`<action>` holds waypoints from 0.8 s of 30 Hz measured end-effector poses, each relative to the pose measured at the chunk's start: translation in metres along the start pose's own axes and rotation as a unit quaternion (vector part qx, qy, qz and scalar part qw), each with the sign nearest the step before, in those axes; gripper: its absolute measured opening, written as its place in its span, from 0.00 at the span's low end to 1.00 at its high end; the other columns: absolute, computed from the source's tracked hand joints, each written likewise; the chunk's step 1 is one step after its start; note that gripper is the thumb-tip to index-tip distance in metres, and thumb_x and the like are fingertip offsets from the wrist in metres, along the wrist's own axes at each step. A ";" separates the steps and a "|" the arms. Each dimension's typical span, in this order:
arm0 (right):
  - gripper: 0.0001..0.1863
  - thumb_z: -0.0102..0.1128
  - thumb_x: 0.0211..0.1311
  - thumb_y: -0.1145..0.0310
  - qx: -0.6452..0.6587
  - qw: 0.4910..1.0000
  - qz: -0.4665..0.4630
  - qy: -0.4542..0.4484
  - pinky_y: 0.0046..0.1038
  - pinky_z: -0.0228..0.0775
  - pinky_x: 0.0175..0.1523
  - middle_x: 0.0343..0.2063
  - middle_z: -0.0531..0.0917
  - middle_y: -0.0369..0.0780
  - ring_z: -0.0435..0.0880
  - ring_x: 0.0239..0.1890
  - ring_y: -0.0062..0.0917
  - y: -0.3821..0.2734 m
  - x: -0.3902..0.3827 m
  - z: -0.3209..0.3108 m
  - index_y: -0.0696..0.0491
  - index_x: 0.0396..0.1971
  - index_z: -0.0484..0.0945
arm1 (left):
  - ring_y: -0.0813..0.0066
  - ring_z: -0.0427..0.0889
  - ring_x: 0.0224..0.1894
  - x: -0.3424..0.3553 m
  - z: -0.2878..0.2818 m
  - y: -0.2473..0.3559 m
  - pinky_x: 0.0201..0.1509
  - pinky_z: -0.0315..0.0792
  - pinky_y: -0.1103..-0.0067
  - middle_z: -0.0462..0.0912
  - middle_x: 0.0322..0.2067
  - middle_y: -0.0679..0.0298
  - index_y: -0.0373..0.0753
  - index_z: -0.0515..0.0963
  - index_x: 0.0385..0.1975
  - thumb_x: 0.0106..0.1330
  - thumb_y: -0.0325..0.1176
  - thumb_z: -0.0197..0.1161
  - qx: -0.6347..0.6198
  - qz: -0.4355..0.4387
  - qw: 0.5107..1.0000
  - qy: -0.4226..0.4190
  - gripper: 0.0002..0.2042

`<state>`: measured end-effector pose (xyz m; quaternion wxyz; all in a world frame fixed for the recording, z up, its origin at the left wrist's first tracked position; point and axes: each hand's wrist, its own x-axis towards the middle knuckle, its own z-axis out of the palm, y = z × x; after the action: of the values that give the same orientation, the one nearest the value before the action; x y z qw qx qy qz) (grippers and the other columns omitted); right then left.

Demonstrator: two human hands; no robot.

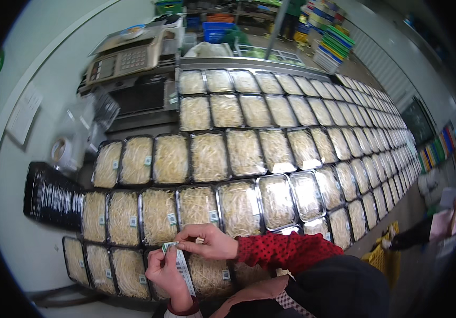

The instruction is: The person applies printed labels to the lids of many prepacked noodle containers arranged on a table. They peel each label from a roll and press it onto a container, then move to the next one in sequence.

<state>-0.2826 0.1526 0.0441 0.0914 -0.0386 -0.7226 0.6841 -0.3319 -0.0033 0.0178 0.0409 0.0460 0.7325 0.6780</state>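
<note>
My left hand (167,273) is closed round a strip of small printed labels (186,275), which hangs down beside my wrist. My right hand (209,241), reaching in from a red dotted sleeve, has its fingertips pinched at the strip's upper end, close to the left thumb. Both hands are just above film-wrapped black trays of bean sprouts (209,278) in the nearest rows. Small labels are stuck on several trays, such as the bean sprout tray (124,217) left of my hands. My hands and sleeve hide parts of the trays below.
Rows of packed trays (254,151) stretch away to the far right. A stack of black trays (53,196) stands at the left edge. Beyond are a scale (124,61), a tape roll (62,150) and stacked colored crates (334,47). Another person (445,217) is at the right.
</note>
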 end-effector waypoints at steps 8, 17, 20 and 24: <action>0.06 0.57 0.63 0.75 -0.213 0.968 -0.019 0.130 0.22 0.74 0.42 0.34 0.82 0.35 0.80 0.36 0.17 0.004 0.025 -0.136 0.58 0.39 0.76 | 0.78 0.69 0.24 -0.026 0.022 0.028 0.28 0.63 0.81 0.71 0.20 0.66 0.31 0.74 0.20 0.47 0.18 0.70 0.015 0.038 0.987 -0.153 0.09; 0.07 0.60 0.55 0.66 -0.526 0.836 -0.146 -0.062 0.37 0.68 0.48 0.37 0.75 0.42 0.75 0.44 0.39 0.047 0.155 -0.160 0.51 0.31 0.75 | 0.84 0.74 0.31 -0.023 0.024 0.033 0.32 0.68 0.85 0.81 0.37 0.60 0.28 0.79 0.28 0.58 0.23 0.68 -0.094 -0.028 0.982 -0.165 0.05; 0.09 0.59 0.55 0.63 -0.584 0.794 -0.150 -0.081 0.39 0.66 0.51 0.41 0.74 0.41 0.73 0.48 0.37 0.071 0.181 -0.152 0.51 0.33 0.77 | 0.82 0.76 0.33 -0.019 0.021 0.031 0.35 0.71 0.84 0.81 0.37 0.59 0.28 0.80 0.29 0.58 0.23 0.68 -0.073 -0.040 0.985 -0.148 0.05; 0.11 0.59 0.54 0.64 -0.635 0.759 -0.129 -0.059 0.39 0.64 0.50 0.43 0.73 0.41 0.73 0.49 0.35 0.100 0.192 -0.147 0.52 0.36 0.77 | 0.82 0.76 0.33 -0.017 0.025 0.025 0.34 0.71 0.84 0.80 0.36 0.58 0.28 0.80 0.29 0.56 0.22 0.69 -0.074 -0.020 0.988 -0.136 0.05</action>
<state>-0.4500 0.3380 -0.0329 0.0903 0.0461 -0.9935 0.0510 -0.3121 0.0211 0.0404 0.1566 0.1198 0.6687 0.7169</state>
